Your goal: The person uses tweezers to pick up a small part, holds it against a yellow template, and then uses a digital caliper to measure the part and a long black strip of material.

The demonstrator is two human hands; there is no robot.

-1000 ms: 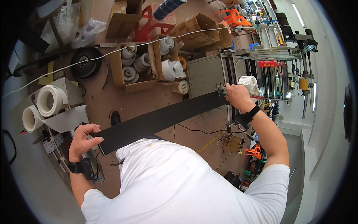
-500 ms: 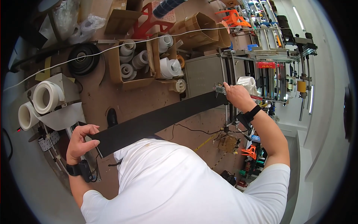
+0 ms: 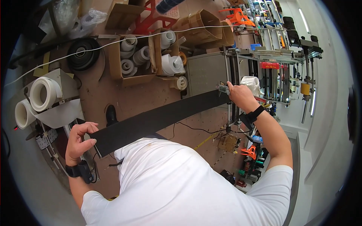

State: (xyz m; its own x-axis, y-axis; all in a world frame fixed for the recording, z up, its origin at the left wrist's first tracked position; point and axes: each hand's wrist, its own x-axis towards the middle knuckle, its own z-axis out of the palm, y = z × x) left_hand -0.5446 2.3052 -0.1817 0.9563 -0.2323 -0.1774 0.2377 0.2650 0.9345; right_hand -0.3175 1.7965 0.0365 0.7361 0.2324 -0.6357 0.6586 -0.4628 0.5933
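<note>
A long, flat black strip spans the space in front of my white-shirted body, sloping up from left to right. At its left end is my left hand, fingers curled and thumb against the strip's edge; the undersides of the fingers are hidden. My right hand closes round a small digital caliper at the strip's far right end. The caliper's jaws sit at the strip's edge, though their exact contact is too small to tell. Black bands circle both wrists.
White rolls sit on a machine at left. Beyond the strip stand cardboard boxes holding white rolls, a black coil and a grey cabinet. A metal-framed machine is at right. A white cable crosses the view.
The strip's left end and my left hand have shifted slightly left. My right hand stays with the caliper at the strip's right end.
</note>
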